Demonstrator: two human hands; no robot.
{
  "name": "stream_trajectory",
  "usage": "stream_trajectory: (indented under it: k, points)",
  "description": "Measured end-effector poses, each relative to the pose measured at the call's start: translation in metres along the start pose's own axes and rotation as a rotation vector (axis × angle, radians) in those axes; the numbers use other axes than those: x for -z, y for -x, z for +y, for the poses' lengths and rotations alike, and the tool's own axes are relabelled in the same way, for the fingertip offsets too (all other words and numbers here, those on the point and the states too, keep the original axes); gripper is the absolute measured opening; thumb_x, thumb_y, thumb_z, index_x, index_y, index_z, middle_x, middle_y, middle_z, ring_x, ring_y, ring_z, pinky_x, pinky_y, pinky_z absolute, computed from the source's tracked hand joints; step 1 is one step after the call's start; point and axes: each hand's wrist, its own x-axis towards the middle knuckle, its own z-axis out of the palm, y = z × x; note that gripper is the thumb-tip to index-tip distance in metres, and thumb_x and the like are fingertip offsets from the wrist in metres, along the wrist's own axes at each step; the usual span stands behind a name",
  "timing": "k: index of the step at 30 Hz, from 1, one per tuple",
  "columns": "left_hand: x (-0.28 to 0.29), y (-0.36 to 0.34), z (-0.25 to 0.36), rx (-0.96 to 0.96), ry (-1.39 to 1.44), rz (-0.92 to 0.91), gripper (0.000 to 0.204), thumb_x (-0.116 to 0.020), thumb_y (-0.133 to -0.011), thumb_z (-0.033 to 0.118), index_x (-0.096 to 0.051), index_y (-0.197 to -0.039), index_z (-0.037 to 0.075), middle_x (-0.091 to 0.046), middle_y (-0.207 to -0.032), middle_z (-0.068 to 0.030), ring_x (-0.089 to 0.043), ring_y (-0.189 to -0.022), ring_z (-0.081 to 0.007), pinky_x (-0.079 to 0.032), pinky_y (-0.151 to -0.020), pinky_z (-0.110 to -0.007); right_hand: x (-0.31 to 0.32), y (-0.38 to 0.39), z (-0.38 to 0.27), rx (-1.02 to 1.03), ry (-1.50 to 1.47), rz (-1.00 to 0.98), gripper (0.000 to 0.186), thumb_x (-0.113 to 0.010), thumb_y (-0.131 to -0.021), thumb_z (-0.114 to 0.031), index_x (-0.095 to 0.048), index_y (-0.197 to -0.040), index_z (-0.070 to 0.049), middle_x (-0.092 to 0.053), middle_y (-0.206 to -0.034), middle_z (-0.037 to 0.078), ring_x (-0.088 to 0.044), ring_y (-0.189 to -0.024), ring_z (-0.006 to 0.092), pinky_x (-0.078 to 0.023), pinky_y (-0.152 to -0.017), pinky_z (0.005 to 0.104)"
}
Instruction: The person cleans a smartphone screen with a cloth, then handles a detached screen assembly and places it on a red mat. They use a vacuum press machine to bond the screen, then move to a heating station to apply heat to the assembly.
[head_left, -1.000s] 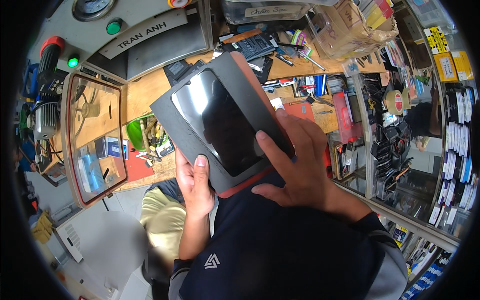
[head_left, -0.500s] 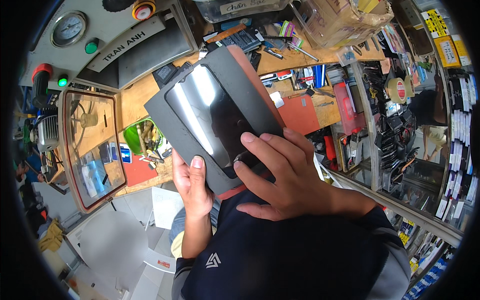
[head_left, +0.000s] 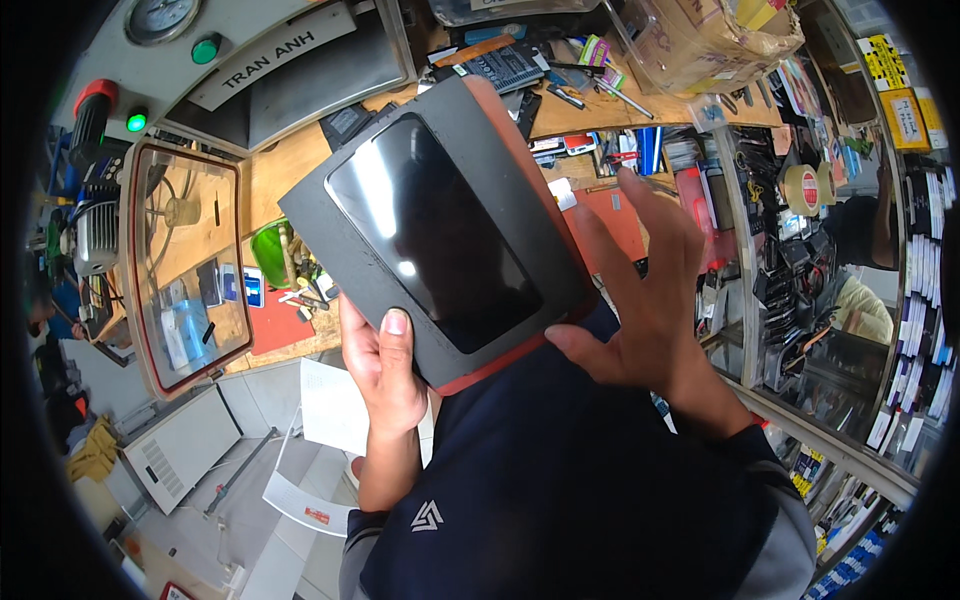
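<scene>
My left hand [head_left: 385, 365] grips the lower left of a grey pad [head_left: 500, 185] with a reddish-orange layer [head_left: 465, 378] showing along its edges, thumb on top. A glossy black phone screen or glass panel [head_left: 430, 230] with rounded corners lies on the pad, reflecting bright light. My right hand [head_left: 645, 305] is open and raised just right of the pad, fingers spread and off the glass, its thumb near the pad's lower right edge; whether the thumb touches is unclear.
A grey machine [head_left: 215, 40] with gauge, lever and open chamber, and its clear framed door [head_left: 185, 260] are upper left. A wooden bench [head_left: 560, 118] holds tools, a green tray [head_left: 268, 250] and parts. A clear box [head_left: 680, 55] is behind. Glass shelving with packs [head_left: 915, 300] lines the right.
My right hand has lifted its fingertips off the glass and moved up and right, spreading its fingers. My left hand still grips the pad, which has shifted slightly up and left in view.
</scene>
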Motion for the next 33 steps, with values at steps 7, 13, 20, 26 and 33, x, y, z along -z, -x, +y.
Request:
stream_trajectory:
  k: [7, 13, 20, 26, 33]
  points:
    - [0.0, 0.003, 0.004, -0.057, -0.022, -0.003, 0.065, -0.061, -0.109, 0.016, -0.031, -0.163, -0.007, -0.056, -0.149, -0.0161, -0.055, -0.134, -0.0196, -0.039, -0.118, -0.035, -0.018, 0.013, -0.04, 0.271, -0.075, -0.07, 0.082, -0.07, -0.09, -0.066, -0.057, -0.155, -0.017, -0.048, -0.158, 0.026, -0.041, -0.144, 0.0409, -0.03, -0.117, 0.0573]
    - [0.009, 0.007, 0.002, -0.05, -0.016, -0.01, 0.066, -0.061, -0.11, 0.017, -0.03, -0.163, -0.007, -0.056, -0.15, -0.0158, -0.055, -0.135, -0.0193, -0.039, -0.118, -0.035, -0.015, 0.002, -0.019, -0.089, 0.075, -0.102, 0.1, -0.066, -0.088, -0.077, -0.051, -0.16, -0.009, -0.027, -0.168, 0.034, -0.03, -0.151, 0.0523, -0.022, -0.122, 0.065]
    - [0.012, 0.01, 0.003, -0.019, -0.012, -0.047, 0.063, -0.061, -0.11, 0.018, -0.033, -0.161, -0.007, -0.054, -0.152, -0.0156, -0.054, -0.136, -0.0189, -0.039, -0.118, -0.035, -0.018, -0.013, -0.049, 0.195, -0.057, -0.156, 0.098, -0.067, -0.087, -0.078, -0.053, -0.159, -0.013, -0.029, -0.169, 0.03, -0.034, -0.15, 0.0473, -0.026, -0.121, 0.0625]
    - [0.011, 0.019, 0.001, 0.006, 0.021, -0.094, 0.061, -0.06, -0.11, 0.016, -0.033, -0.161, -0.006, -0.057, -0.148, -0.0148, -0.054, -0.135, -0.0186, -0.039, -0.118, -0.035, -0.021, -0.044, -0.042, 0.167, -0.074, -0.11, 0.097, -0.072, -0.084, -0.072, -0.053, -0.156, -0.01, -0.036, -0.168, 0.024, -0.037, -0.15, 0.0442, -0.029, -0.121, 0.0635]
    - [0.013, 0.023, -0.001, 0.01, 0.027, -0.098, 0.056, -0.058, -0.11, 0.013, -0.036, -0.158, -0.005, -0.058, -0.146, -0.0132, -0.054, -0.133, -0.0166, -0.04, -0.116, -0.033, -0.002, -0.053, -0.027, 0.096, 0.03, -0.032, 0.106, -0.054, -0.089, -0.086, -0.049, -0.161, -0.009, -0.034, -0.166, 0.033, -0.041, -0.145, 0.0525, -0.03, -0.119, 0.0622]
